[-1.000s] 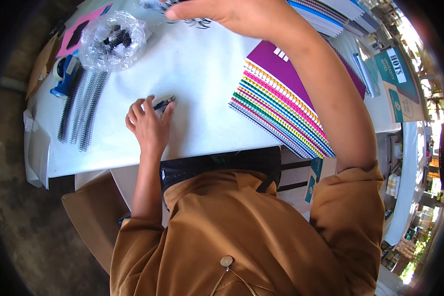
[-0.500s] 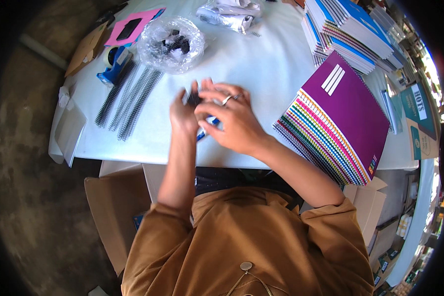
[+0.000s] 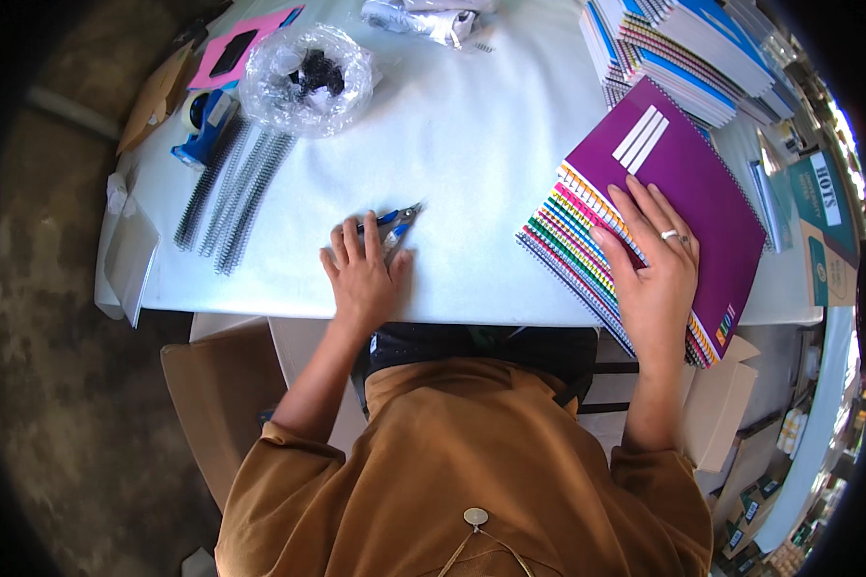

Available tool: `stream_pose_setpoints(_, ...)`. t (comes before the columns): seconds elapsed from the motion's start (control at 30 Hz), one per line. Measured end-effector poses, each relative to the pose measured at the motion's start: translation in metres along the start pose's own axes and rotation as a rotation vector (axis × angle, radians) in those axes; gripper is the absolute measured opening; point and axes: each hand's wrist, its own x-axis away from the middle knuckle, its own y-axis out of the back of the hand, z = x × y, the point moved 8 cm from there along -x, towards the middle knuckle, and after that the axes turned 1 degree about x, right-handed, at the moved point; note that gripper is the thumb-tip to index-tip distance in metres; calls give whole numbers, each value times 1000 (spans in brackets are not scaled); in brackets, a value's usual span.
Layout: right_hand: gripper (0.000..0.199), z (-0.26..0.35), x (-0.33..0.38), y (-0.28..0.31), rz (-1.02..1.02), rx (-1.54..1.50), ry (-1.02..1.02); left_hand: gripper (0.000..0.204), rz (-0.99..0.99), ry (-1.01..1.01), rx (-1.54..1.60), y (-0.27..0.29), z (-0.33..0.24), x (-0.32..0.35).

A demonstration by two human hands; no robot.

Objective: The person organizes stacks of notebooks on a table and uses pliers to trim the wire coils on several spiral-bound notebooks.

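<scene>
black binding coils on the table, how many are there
About 4, lying side by side at the table's left end, between the tape dispenser and the left hand; overlap may hide more.

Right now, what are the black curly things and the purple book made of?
The black spiral coils look like plastic or coated wire, matte black with even loops; which one is hard to tell. The purple notebook under the right hand seems to have a smooth card cover, with paper pages and bright coloured edges showing in the stack below it.
</scene>
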Motion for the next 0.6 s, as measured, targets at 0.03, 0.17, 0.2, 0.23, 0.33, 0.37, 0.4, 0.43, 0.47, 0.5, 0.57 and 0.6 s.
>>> stream_pose_setpoints(0.03,33,-2,-1,-2,3,-6,1,62,-76,-25,17,4,-6,4)
stream_pose_setpoints(0.17,28,-10,-4,2,-36,-34,-82,47,-32,130,591,11,-15,-7)
stream_pose_setpoints(0.2,27,-11,-5,3,-47,-55,-107,47,229,329,1214,-1,-22,-7)
stream_pose_setpoints(0.23,27,-9,-6,1,-35,-43,-112,46,322,389,1581,-1,-42,-5)
stream_pose_setpoints(0.33,26,-10,-10,0,-49,-137,-130,44,730,193,2141,30,-130,4)
stream_pose_setpoints(0.37,26,-12,-10,-1,-40,-118,-134,44,894,117,2183,36,-149,9)
stream_pose_setpoints(0.4,26,-14,-11,-2,-33,-137,-141,47,1061,-6,2216,39,-164,11)
stream_pose_setpoints(0.43,26,-16,-11,-3,-26,-155,-149,53,1039,25,2196,39,-172,13)
stream_pose_setpoints(0.47,26,-16,-12,-3,-27,-157,-155,52,1064,40,2255,40,-181,14)
stream_pose_setpoints(0.5,26,-17,-12,-4,-19,-147,-156,52,1089,57,2310,40,-188,13)
stream_pose_setpoints(0.57,25,-18,-12,-4,-9,-168,-174,53,1147,97,2351,39,-195,10)
stream_pose_setpoints(0.6,25,-18,-12,-5,-3,-161,-175,54,1201,133,2374,36,-199,10)
